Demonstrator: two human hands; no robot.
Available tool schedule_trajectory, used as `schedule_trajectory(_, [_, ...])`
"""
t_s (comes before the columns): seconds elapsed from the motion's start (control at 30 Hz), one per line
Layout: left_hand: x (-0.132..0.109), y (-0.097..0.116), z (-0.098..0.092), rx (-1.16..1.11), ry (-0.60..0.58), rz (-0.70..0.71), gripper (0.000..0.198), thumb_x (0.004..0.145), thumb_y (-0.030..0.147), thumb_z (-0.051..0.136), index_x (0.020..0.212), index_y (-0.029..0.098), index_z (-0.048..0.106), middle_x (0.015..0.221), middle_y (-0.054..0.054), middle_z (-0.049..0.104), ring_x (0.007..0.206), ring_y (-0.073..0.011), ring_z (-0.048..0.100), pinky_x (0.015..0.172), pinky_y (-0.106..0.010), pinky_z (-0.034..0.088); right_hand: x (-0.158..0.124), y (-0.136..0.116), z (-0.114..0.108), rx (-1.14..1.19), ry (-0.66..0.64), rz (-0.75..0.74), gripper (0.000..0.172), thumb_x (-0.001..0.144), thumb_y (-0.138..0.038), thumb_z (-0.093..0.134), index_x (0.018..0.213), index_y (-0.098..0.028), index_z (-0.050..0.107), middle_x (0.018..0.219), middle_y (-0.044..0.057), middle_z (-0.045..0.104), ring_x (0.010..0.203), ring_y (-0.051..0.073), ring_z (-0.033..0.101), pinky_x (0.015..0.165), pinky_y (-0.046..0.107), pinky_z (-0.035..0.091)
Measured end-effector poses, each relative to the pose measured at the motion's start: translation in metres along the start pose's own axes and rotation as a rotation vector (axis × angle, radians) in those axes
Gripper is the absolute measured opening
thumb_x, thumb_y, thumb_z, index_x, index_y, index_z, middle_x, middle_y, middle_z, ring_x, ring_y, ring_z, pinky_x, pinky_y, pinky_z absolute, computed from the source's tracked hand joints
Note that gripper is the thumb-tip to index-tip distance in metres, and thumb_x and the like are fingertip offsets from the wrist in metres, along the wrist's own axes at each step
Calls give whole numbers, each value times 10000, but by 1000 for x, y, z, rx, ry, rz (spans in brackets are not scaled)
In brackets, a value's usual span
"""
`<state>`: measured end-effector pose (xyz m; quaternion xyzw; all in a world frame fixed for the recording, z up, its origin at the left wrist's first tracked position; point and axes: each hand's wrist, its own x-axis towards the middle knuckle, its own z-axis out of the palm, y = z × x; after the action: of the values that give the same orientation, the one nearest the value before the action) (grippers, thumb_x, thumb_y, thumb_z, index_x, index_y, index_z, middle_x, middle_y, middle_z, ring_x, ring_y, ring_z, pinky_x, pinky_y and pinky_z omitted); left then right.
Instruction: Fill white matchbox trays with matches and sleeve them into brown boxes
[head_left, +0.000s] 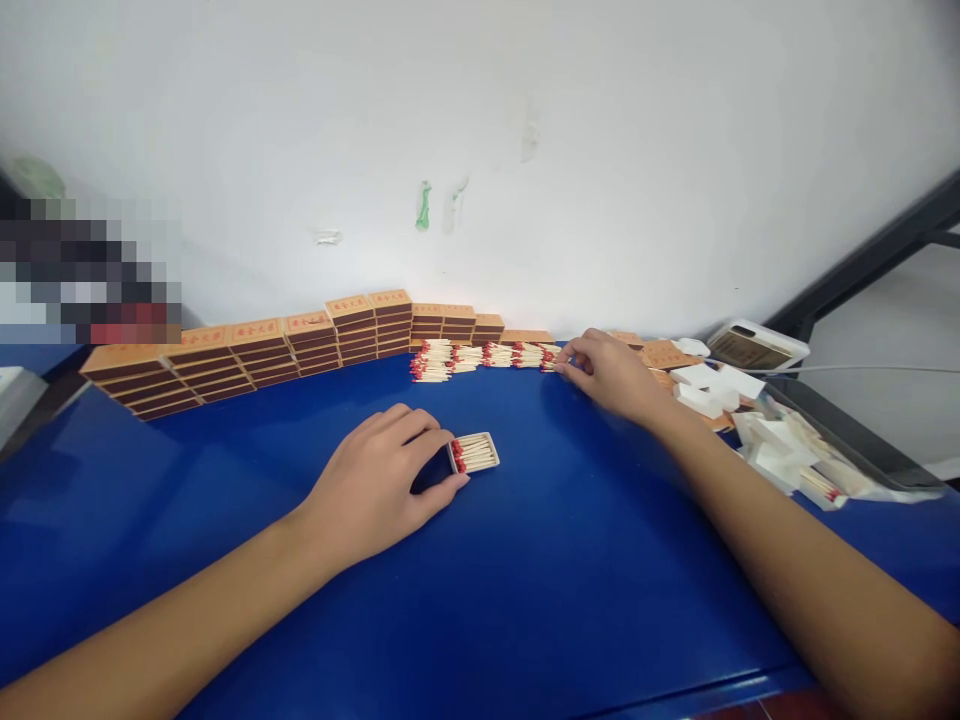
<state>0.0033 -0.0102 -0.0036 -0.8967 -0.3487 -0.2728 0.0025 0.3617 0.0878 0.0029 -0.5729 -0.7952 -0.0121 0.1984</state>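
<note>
On the blue counter [480,600], a small white tray [480,470] sits a little above the middle of the view, filled with matches [475,452] whose red heads point toward 9 o'clock. Clock directions here run from that tray, with the wall [600,200] at 12.

The left hand [379,470] lies between 8 and 9 o'clock, its grip curved partly open around the tray's near end: thumb at the lower corner, forefinger at the upper one.

The right hand [609,372] is stretched out to 2 o'clock, thumb and forefinger close together at the last of the loose matches [499,355] (whether that grip has hold of any, I cannot tell). These lie in small bunches in a row from 11 to 1 o'clock.

Behind them and round to between 9 and 10, stacks of orange matchboxes [259,350] with dark brown sides run near the wall, lower toward 1 o'clock. Between 2 and 3 o'clock, empty white trays [694,400] are heaped over more orange boxes [664,354]. A thin white cable [862,368] passes beyond them, at 2 o'clock.
</note>
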Motion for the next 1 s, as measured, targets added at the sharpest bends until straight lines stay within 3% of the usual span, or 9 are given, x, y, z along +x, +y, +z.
schedule_trajectory(0.43, [1,1,0,5,-6,3,274,1000,386,689,1137,156,746,1097,-97,754,952,-254,691,838,-438,605,0,-3,-7,-13,-122,-47,173,1005,-270,553,964,-188,699,966,104,622,831,240,596,783,367,443])
schedule_trajectory(0.63, [0,1,-1,13,-13,-1,279,1004,399,681,1143,165,743,1095,-98,757,951,-256,694,841,-437,605,0,0,-4,-5,-107,-48,175,1007,-293,564,1030,-196,708,974,99,621,827,240,597,781,367,452])
schedule_trajectory(1.0, [0,0,0,11,-12,2,281,1006,404,676,1141,166,740,1098,-97,756,961,-257,696,837,-430,604,3,0,-6,0,-169,-28,142,984,-251,555,931,-197,676,960,106,654,837,242,616,781,361,466])
